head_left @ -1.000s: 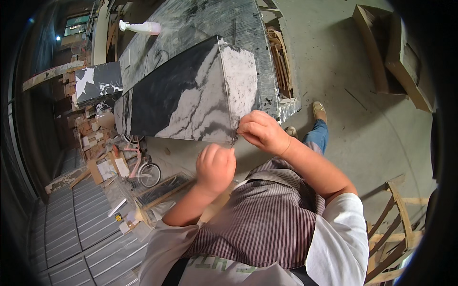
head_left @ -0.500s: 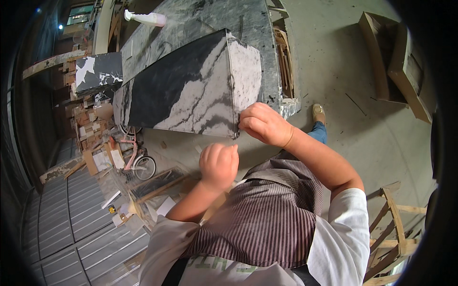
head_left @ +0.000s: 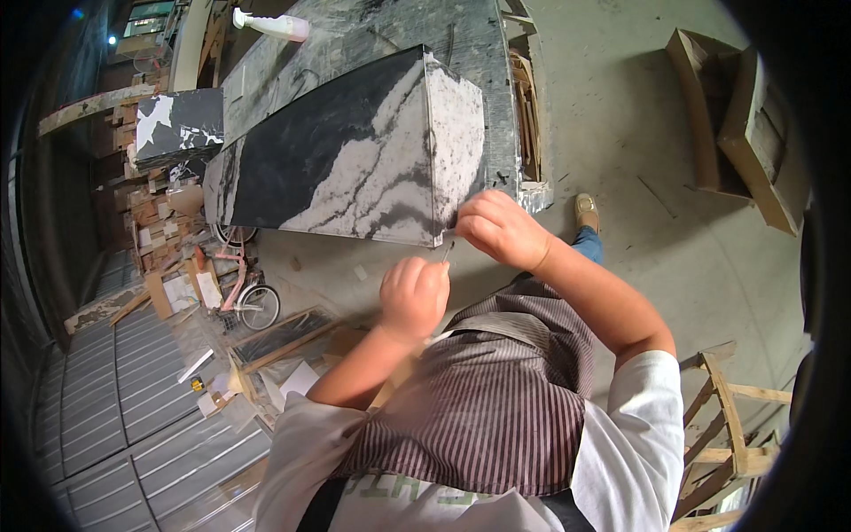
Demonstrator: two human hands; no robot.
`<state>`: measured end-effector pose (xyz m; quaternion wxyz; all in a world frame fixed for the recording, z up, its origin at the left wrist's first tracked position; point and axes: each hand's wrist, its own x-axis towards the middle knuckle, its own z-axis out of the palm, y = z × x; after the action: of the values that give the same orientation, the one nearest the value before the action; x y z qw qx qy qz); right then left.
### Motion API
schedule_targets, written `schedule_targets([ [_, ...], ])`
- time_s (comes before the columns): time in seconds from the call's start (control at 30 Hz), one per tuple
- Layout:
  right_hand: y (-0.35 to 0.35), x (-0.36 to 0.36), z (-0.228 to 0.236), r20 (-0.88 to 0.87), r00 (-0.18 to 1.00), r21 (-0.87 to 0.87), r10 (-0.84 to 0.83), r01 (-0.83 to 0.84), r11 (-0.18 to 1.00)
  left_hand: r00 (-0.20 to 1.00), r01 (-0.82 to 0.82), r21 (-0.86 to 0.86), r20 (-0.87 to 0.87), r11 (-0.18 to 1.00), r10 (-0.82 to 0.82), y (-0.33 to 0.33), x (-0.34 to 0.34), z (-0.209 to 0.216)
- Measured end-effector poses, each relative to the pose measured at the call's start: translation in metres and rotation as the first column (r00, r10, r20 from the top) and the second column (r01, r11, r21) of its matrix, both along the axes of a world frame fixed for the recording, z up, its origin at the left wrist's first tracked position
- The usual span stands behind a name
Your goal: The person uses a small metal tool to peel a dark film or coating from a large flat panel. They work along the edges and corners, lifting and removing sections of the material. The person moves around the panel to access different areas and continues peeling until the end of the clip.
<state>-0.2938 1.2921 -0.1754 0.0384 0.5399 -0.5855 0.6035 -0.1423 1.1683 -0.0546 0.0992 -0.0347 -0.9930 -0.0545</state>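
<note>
A black-and-white veined stone-look block (head_left: 319,168) lies on the worktable, one corner pointing toward me. Just below that corner is my left hand (head_left: 415,297), closed in a pinch. A small thin dark sliver (head_left: 448,252) sticks up from its fingertips; its kind cannot be made out. My right hand (head_left: 501,232) is closed with curled fingers beside the block's right end face, close to the near corner. Whatever lies between its fingers is hidden.
The scuffed grey worktable (head_left: 355,44) bears a white spray bottle (head_left: 271,25). Smaller black-and-white slabs (head_left: 182,124) are stacked at left. A pink bicycle (head_left: 244,293) stands by scrap boards. Brown angled panels (head_left: 709,115) lie at far right, and a wooden frame (head_left: 727,408) nearer.
My left hand has moved slightly up and right, and the thin sliver now shows at its fingertips. My right hand has shifted a little right, away from the block's edge.
</note>
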Motion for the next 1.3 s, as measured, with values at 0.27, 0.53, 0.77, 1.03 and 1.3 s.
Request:
schedule_targets([
  [0.27, 0.061, 0.052, 0.0, 0.795, 0.607, 0.18, -0.004, -0.229, 0.957, 0.996, 0.086, 0.139, 0.026, 0.987, -0.091, 0.013, 0.016, 0.001],
  [0.53, 0.082, 0.05, -0.028, 0.984, -0.166, -0.136, 0.059, -0.503, 0.854, 0.973, 0.203, 0.203, 0.065, 0.958, -0.22, 0.012, 0.022, -0.003],
  [0.77, 0.085, 0.017, -0.087, 0.994, -0.094, 0.045, -0.056, -0.116, 0.992, 0.977, -0.088, 0.31, 0.211, 0.947, 0.022, 0.004, 0.039, -0.009],
  [1.03, 0.045, 0.003, -0.116, 0.989, -0.136, 0.048, -0.058, -0.079, 0.996, 0.962, -0.099, 0.348, 0.274, 0.932, 0.0, 0.006, 0.056, -0.015],
  [1.3, 0.093, 0.019, -0.171, 0.759, -0.051, 0.651, -0.649, 0.056, 0.757, 0.955, -0.083, 0.366, 0.295, 0.927, -0.031, 0.005, 0.064, -0.018],
])
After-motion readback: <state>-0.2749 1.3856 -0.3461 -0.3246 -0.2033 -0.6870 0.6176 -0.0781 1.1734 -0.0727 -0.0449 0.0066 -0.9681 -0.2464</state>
